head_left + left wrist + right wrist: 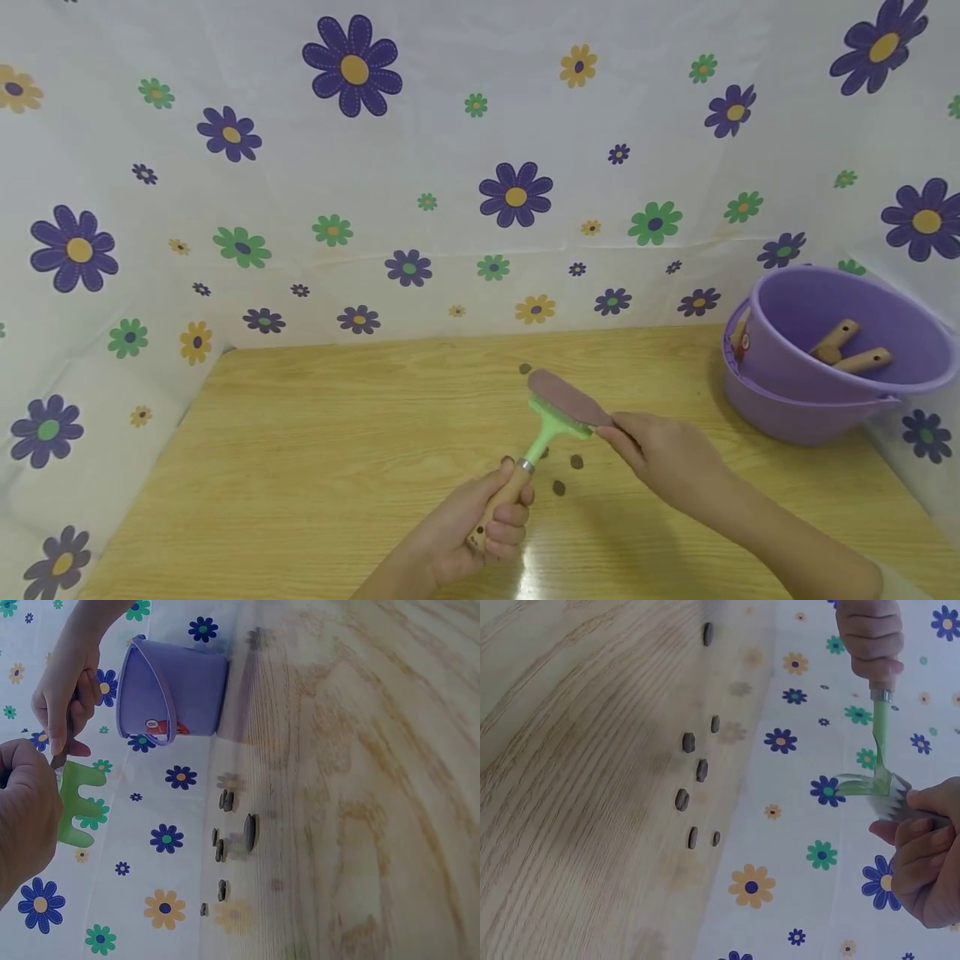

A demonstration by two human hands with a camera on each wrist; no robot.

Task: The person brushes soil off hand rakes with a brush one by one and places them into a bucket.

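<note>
My left hand grips the wooden handle of a small green hand rake, its head raised above the table. Three green prongs show in the left wrist view. By its narrow end my right hand holds a flat mauve-brown brush with a rounded tip. The brush lies across the rake's head, partly hiding the prongs. Pale tufts on its underside face the rake in the right wrist view. Several small dark pebble-like bits lie on the wooden table under the hands.
A purple bucket with a handle stands at the back right, with wooden tool handles inside it. White flower-print cloth rises behind and along both sides of the wooden table.
</note>
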